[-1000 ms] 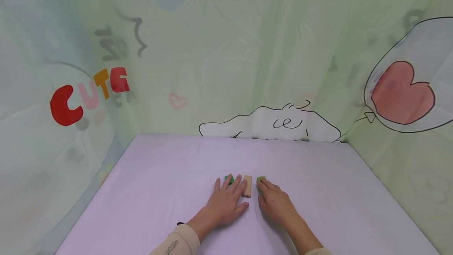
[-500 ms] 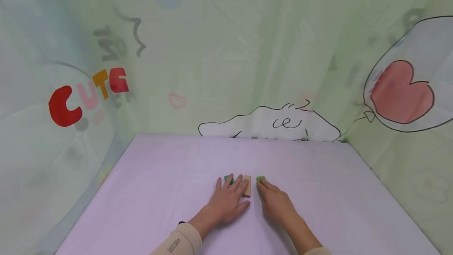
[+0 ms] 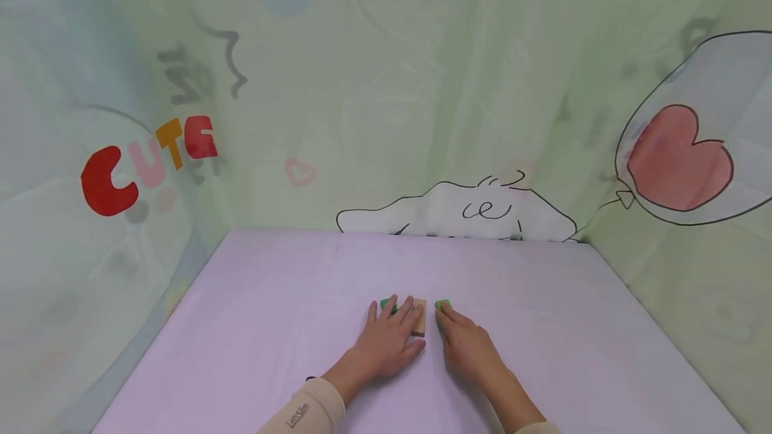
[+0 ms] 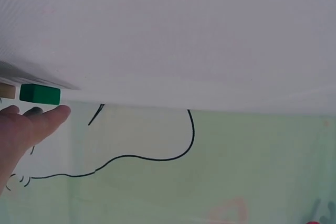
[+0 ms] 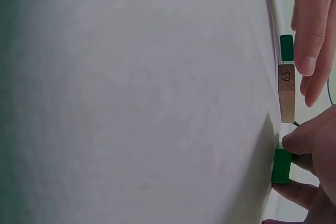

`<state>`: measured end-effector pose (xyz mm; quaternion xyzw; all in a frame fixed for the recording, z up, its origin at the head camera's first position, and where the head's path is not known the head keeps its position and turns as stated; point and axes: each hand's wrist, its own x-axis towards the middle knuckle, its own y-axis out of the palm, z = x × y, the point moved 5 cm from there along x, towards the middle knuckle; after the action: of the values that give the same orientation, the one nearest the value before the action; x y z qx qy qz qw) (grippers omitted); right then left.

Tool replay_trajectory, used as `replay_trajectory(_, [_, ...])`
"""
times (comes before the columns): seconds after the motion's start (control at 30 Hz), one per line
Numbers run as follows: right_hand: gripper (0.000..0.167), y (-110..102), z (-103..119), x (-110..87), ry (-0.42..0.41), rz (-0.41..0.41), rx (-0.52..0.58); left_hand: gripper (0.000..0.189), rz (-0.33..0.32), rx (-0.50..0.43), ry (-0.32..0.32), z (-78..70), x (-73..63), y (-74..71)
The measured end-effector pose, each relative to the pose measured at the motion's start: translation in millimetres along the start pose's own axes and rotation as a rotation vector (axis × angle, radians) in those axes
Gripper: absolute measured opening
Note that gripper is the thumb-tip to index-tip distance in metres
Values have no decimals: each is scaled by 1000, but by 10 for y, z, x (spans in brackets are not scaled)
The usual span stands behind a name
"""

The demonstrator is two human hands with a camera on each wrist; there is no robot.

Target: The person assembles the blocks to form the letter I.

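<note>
My left hand (image 3: 384, 347) lies palm down with its fingers straight and spread. It reaches over a dark green block (image 3: 387, 303) and the left side of a plain wooden block (image 3: 420, 324); whether it presses them is hard to tell. Just right of these, my right hand (image 3: 473, 347) pinches a second green block (image 3: 443, 304). In the right wrist view, thumb and fingers stand on either side of this green block (image 5: 282, 166), apart from the wooden block (image 5: 286, 93), whose end bears printed digits. The left wrist view shows the dark green block (image 4: 40, 94) near a fingertip.
The blocks lie on a pale lilac tabletop (image 3: 289, 300). A printed cloth backdrop (image 3: 386, 119) rises behind and on both sides of it.
My right thumb has drawn in toward the fingers. The head view has shifted slightly; the blocks and my left hand hold about the same places.
</note>
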<state>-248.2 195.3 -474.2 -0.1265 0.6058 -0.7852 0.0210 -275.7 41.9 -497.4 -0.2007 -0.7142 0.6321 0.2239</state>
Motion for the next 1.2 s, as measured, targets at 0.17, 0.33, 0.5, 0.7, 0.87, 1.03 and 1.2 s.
replay_trajectory(0.17, [43,-8,2,2,9,20,-7,65,10,-3,1,-2,-1,13])
replay_trajectory(0.33, [43,-9,-5,-12,5,19,-6,65,18,2,11,-17,1,35])
replay_trajectory(0.5, [45,-14,4,-16,-2,9,-9,66,23,17,11,-8,22,49])
replay_trajectory(0.7, [44,-15,20,-7,-14,-11,-5,66,18,46,17,8,72,63])
replay_trajectory(0.87, [44,-22,14,-20,-18,-16,-6,65,0,53,28,-23,113,20])
replay_trajectory(1.03, [44,-34,1,-21,-11,-18,-3,64,-10,48,26,-71,196,-64])
replay_trajectory(1.2, [45,-16,8,-17,-9,-13,7,65,24,54,11,-74,242,-77])
